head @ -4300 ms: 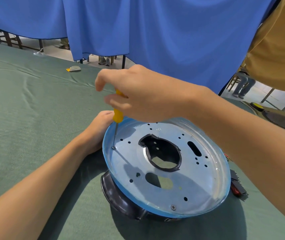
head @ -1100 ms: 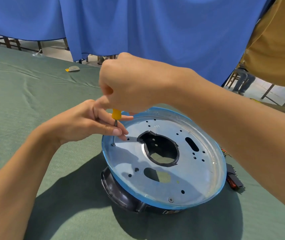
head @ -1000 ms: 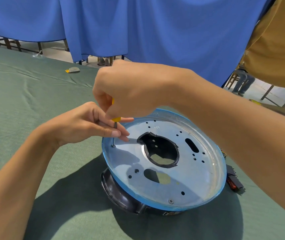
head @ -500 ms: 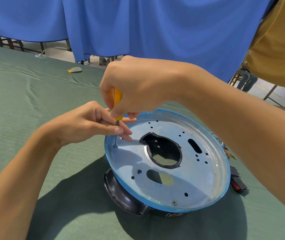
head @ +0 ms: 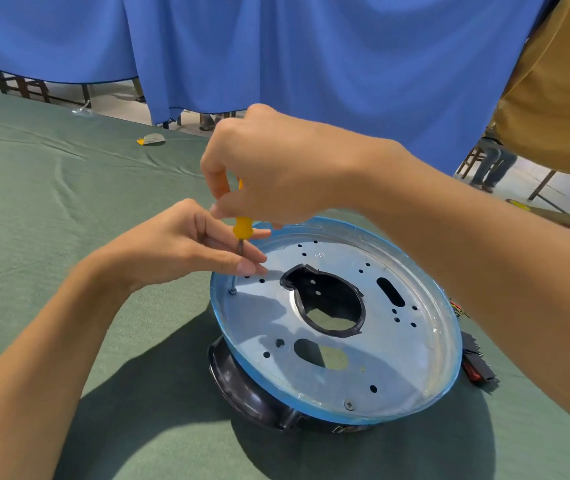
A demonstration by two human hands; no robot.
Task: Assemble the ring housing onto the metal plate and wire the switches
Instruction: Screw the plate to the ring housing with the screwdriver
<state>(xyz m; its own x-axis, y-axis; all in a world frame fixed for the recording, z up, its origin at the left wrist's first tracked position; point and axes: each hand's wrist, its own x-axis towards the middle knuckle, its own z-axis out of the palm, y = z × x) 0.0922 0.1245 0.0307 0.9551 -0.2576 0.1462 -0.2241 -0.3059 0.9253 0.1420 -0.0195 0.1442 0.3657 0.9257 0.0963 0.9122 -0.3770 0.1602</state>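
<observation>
Right hand (head: 276,168) curled round yellow screwdriver (head: 243,227) handle, left hand (head: 179,244) pinching its shaft, tip on screw (head: 232,291) at left edge of metal plate (head: 397,358), plate atop black ring housing (head: 242,386) on green cloth (head: 69,202), switches (head: 477,365) just beside plate's right rim

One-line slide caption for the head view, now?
Right hand holds a yellow-handled screwdriver upright on a screw at the rim of the metal plate; left hand pinches its shaft.
</observation>
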